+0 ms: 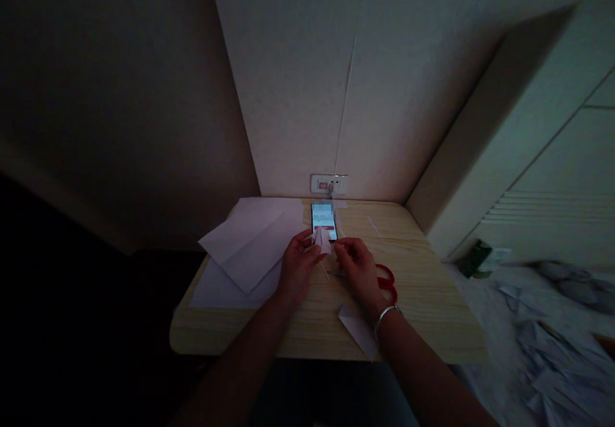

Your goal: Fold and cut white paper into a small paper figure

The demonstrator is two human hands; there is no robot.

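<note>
My left hand point(298, 265) and my right hand point(358, 270) meet over the middle of a small wooden table point(423, 299). Both pinch a small folded piece of white paper point(323, 240) between their fingertips. The paper is held just above the table, in front of a lit phone point(323, 218) that lies near the wall. A silver bangle sits on my right wrist. Red-handled scissors point(388, 281) lie on the table right behind my right hand, partly hidden by it.
Several white paper sheets point(250, 247) are stacked on the table's left half. A folded paper scrap point(358, 331) lies at the front edge by my right wrist. A wall socket point(328, 184) is behind the phone. A bed with crumpled bedding point(552, 331) lies to the right.
</note>
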